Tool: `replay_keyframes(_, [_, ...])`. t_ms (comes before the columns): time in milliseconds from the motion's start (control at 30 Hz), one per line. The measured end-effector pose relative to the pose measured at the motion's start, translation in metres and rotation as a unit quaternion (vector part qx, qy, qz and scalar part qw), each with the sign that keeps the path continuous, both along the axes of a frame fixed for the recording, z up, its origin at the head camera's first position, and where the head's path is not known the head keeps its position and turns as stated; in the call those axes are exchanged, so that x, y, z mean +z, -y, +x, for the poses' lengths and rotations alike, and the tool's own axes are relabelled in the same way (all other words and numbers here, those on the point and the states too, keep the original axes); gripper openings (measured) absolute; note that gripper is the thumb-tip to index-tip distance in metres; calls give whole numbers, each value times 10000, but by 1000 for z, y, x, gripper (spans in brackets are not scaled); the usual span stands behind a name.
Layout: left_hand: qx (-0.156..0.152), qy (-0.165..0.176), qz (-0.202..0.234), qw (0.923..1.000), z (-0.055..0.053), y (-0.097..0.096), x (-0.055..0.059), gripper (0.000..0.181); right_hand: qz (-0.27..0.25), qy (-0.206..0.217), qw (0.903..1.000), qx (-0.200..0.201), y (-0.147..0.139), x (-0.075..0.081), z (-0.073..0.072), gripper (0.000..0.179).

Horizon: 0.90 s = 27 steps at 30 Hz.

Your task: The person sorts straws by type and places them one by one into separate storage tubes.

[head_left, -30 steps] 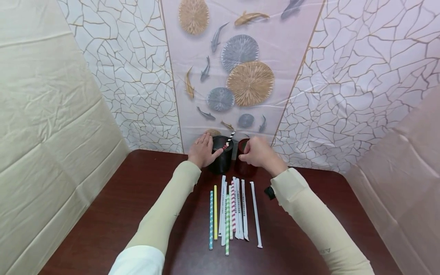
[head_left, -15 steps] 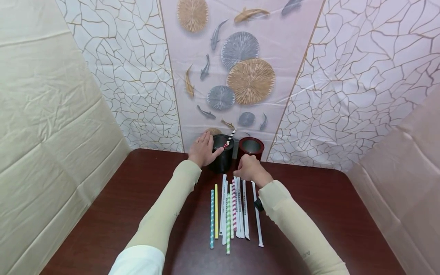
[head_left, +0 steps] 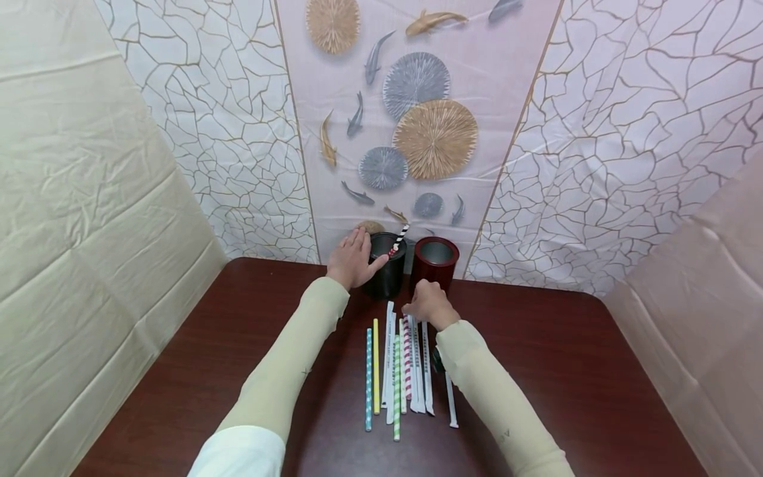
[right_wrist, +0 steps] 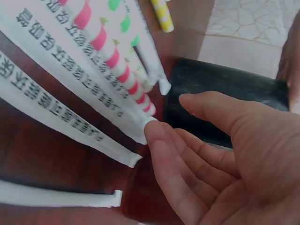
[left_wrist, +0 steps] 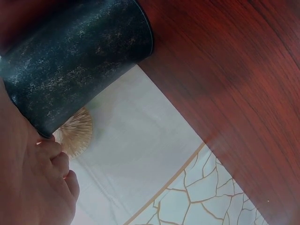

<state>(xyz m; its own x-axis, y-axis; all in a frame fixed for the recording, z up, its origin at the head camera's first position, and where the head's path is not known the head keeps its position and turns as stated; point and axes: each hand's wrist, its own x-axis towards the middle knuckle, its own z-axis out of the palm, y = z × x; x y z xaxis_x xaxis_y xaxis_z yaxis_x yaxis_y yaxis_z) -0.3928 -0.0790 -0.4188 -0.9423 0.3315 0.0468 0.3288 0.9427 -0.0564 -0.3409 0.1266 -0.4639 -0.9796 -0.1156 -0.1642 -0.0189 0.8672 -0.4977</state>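
Observation:
My left hand (head_left: 352,260) rests against the upper left side of a black cup (head_left: 387,275), its fingers straight and its thumb across the near rim. A black-and-white striped straw (head_left: 402,233) with a red patterned lower part leans up out of this cup. At the far ends of the laid-out straws is my right hand (head_left: 430,303). Its thumb stands apart from the other fingers in the right wrist view. There the index fingertip meets the end of a white paper-wrapped straw (right_wrist: 84,77); whether it presses cannot be told. The pink-striped straw (right_wrist: 112,58) lies alongside.
A dark red cup (head_left: 435,262) stands right of the black one, near the patterned backdrop (head_left: 334,212). Blue dotted (head_left: 368,381), yellow (head_left: 376,368) and green-striped straws (head_left: 397,391) lie on the brown table (head_left: 536,371). One wrapped straw (head_left: 451,401) is partly under my right forearm.
My right hand has moved from the red cup's mouth down to the straws' far ends, uncovering the cup. My left hand stays at the black cup.

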Motion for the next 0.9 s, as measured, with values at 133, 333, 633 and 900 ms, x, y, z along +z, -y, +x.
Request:
replay_keyframes(133, [9, -43, -66, 10000, -1, 0, 0, 86, -1, 72, 9998, -175, 0, -14, -5, 35])
replay_keyframes(333, [16, 27, -89, 10000, -1, 0, -1, 87, -20, 97, 9995, -315, 4, -22, -4, 27])
replay_keyframes(633, [41, 15, -150, 9999, 0, -1, 0, 88, -111, 132, 9989, -444, 5, -26, -3, 25])
replay_keyframes(900, [27, -28, -210, 9998, 3, -1, 1, 87, -344, 202, 9983, -428, 5, -25, -1, 24])
